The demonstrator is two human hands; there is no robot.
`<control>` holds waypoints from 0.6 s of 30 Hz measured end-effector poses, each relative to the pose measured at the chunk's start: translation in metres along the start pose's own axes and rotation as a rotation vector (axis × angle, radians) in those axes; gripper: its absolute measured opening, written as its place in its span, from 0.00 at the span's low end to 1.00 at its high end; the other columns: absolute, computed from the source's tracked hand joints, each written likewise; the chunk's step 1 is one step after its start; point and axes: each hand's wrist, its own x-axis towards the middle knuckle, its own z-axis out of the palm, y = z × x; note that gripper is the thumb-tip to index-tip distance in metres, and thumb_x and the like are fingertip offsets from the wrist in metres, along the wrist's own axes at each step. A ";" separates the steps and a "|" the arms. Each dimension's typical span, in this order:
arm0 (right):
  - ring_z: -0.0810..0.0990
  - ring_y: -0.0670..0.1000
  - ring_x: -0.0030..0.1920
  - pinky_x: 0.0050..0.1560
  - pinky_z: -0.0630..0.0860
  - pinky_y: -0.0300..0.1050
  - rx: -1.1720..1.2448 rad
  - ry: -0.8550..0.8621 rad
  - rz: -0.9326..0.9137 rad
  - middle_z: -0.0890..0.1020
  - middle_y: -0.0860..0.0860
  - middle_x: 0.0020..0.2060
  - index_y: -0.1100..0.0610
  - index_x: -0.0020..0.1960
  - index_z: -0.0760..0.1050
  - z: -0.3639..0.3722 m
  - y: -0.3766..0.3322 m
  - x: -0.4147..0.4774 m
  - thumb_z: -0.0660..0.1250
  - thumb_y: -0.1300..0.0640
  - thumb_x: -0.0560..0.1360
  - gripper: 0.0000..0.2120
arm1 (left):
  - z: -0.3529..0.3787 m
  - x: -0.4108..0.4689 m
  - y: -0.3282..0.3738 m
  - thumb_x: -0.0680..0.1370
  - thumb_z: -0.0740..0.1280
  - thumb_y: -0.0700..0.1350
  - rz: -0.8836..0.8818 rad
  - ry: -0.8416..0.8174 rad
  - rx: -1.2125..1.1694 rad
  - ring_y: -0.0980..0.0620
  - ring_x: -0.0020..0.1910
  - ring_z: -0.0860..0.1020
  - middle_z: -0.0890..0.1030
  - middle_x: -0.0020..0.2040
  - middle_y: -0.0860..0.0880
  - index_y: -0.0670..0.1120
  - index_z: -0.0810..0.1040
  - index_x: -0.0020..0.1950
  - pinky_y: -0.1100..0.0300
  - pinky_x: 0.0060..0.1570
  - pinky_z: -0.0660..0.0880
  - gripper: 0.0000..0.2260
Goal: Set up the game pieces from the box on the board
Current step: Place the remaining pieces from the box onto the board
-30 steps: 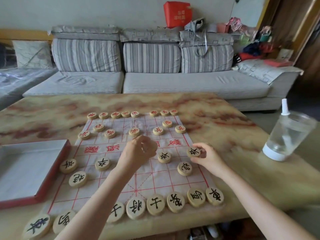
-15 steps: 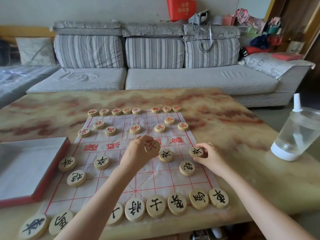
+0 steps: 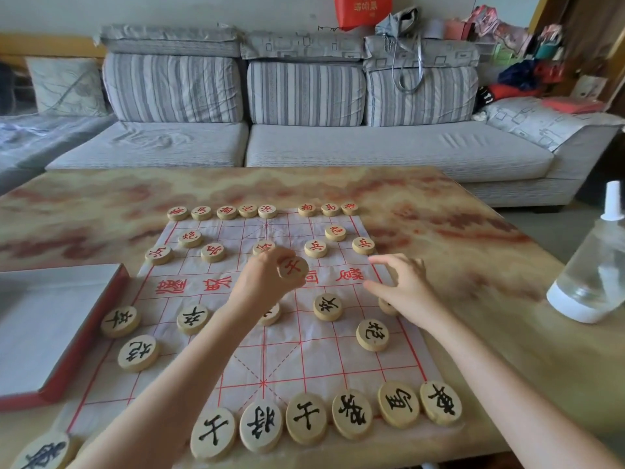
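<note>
Xiangqi piece [image 3: 293,268], red character, pinched in left hand [image 3: 267,282] over board [image 3: 304,360] centre.
Right hand [image 3: 402,287]: fingers spread, holding nothing, over board's right side, near black-marked piece [image 3: 385,308].

Home living room: striped sofa [image 3: 304,96]

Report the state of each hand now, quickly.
Left hand: holds a red-lettered xiangqi piece.
Right hand: open, fingers spread, holding nothing.
</note>
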 end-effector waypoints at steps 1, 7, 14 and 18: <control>0.62 0.50 0.64 0.58 0.61 0.40 0.011 -0.033 -0.024 0.73 0.44 0.56 0.50 0.63 0.74 0.003 -0.009 0.004 0.69 0.52 0.72 0.19 | -0.002 0.007 -0.001 0.67 0.75 0.47 -0.002 0.008 0.016 0.48 0.53 0.77 0.80 0.54 0.47 0.47 0.75 0.60 0.54 0.54 0.75 0.22; 0.63 0.49 0.63 0.57 0.57 0.32 -0.049 -0.111 -0.184 0.74 0.44 0.55 0.51 0.62 0.75 0.032 -0.036 0.038 0.67 0.54 0.73 0.17 | -0.004 0.073 -0.008 0.69 0.72 0.45 -0.020 0.061 0.090 0.46 0.54 0.76 0.79 0.56 0.44 0.46 0.75 0.62 0.57 0.49 0.73 0.21; 0.62 0.45 0.55 0.49 0.57 0.36 -0.082 -0.088 -0.247 0.73 0.43 0.50 0.50 0.61 0.75 0.049 -0.039 0.103 0.66 0.51 0.74 0.16 | 0.015 0.159 -0.024 0.70 0.71 0.45 -0.012 0.071 0.173 0.44 0.57 0.75 0.79 0.57 0.43 0.45 0.75 0.62 0.57 0.53 0.71 0.21; 0.62 0.47 0.61 0.56 0.58 0.37 -0.009 -0.072 -0.240 0.74 0.45 0.55 0.50 0.61 0.75 0.058 -0.031 0.138 0.66 0.53 0.73 0.16 | 0.023 0.201 -0.041 0.69 0.72 0.47 0.016 0.035 0.276 0.44 0.57 0.75 0.80 0.56 0.43 0.46 0.75 0.61 0.56 0.53 0.71 0.21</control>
